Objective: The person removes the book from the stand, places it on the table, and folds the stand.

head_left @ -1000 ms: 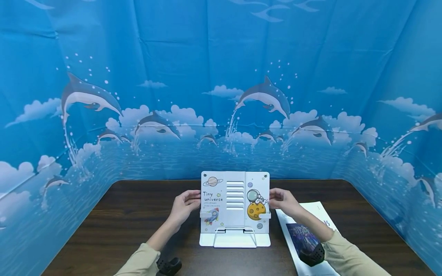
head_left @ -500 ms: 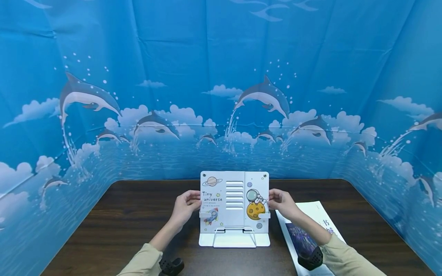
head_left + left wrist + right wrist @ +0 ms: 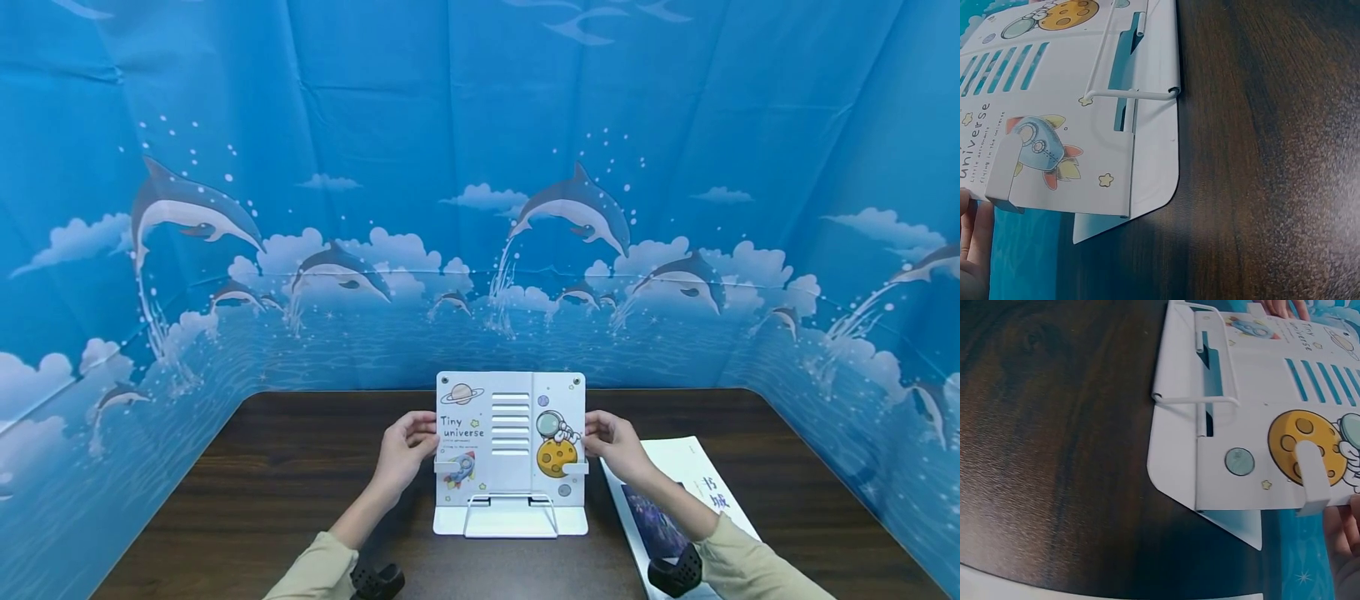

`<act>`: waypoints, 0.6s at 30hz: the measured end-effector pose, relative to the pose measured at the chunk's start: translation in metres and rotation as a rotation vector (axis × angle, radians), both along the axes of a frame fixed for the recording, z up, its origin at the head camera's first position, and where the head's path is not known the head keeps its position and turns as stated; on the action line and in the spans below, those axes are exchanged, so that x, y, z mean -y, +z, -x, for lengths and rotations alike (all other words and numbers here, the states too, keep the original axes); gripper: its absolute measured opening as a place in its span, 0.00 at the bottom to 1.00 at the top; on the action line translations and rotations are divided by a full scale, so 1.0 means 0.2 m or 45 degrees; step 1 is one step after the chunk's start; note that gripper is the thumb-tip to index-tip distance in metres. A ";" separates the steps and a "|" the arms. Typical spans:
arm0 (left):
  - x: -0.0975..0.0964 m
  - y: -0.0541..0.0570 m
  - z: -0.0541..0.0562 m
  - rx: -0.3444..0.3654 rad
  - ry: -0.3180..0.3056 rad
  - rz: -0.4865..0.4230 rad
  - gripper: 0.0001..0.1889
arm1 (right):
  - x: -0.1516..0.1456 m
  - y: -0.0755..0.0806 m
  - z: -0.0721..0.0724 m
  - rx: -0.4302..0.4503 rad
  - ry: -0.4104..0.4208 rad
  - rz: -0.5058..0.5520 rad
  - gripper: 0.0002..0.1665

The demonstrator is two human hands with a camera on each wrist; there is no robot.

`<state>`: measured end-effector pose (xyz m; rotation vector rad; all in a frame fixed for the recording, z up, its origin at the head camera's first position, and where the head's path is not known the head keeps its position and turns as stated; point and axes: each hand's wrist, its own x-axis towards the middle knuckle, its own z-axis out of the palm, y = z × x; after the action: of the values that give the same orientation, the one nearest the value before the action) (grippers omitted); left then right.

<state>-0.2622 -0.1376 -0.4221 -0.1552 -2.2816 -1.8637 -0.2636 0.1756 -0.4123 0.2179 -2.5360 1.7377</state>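
Note:
A white book stand (image 3: 512,475) printed with a planet, a rocket and an astronaut stands upright at the middle of the table, its wire rest folded out over the base. My left hand (image 3: 402,454) pinches its left edge, thumb toward the front and fingers partly behind. On the opposite edge my right hand (image 3: 617,446) holds the stand in the same way. The left wrist view has the rocket side of the stand (image 3: 1107,178) close up, with part of the left hand (image 3: 972,250) at the edge. In the right wrist view the right hand (image 3: 1342,540) is partly cut off.
A white book (image 3: 693,467) with a dark picture on its cover lies on the table to the right, partly under the right forearm. Behind the dark wooden table (image 3: 300,467) hangs a blue curtain (image 3: 420,167) printed with dolphins.
The stand and both hands stay nearly where they were. The forearms have shifted only slightly, and more of the book's cover lettering shows beside the right arm.

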 end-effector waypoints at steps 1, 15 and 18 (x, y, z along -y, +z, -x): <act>0.00 0.00 0.00 -0.001 0.001 0.002 0.14 | 0.00 0.00 0.00 -0.006 -0.012 -0.002 0.15; -0.01 0.01 -0.01 -0.037 0.013 0.057 0.13 | 0.02 -0.02 -0.01 -0.047 -0.072 0.037 0.15; 0.00 0.01 -0.01 -0.038 0.015 0.068 0.13 | 0.02 -0.02 0.00 -0.049 -0.077 0.026 0.15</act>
<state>-0.2594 -0.1367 -0.4192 -0.1752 -2.3088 -1.7834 -0.2631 0.1711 -0.4157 0.1702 -2.4701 1.7201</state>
